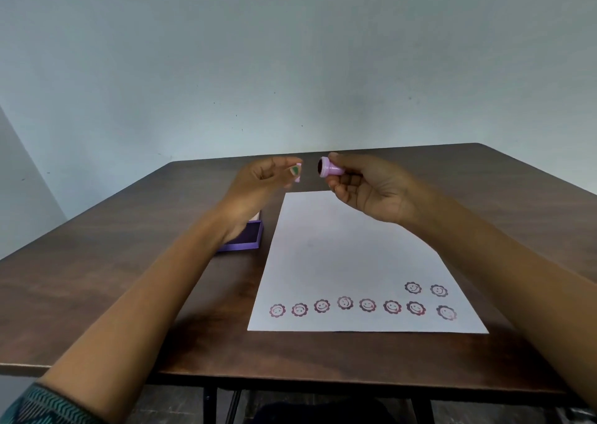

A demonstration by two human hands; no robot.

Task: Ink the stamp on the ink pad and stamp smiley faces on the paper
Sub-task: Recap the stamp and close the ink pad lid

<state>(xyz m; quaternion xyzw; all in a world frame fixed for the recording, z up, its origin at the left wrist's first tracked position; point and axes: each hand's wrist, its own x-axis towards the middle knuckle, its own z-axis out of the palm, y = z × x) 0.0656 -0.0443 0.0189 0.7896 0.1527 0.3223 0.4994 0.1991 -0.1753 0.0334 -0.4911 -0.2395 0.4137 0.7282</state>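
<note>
Fingers of the right hand hold the pink stamp sideways above the table, the left hand pinches a small pink cap, and the paper carries ten smiley faces near its front edge, most of it blank, the purple ink pad just beside it

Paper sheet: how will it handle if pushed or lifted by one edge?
The paper looks thin and lies flat, so likely floppy if lifted. Unweighted on the smooth table, it would probably slide or buckle when pushed.
</note>
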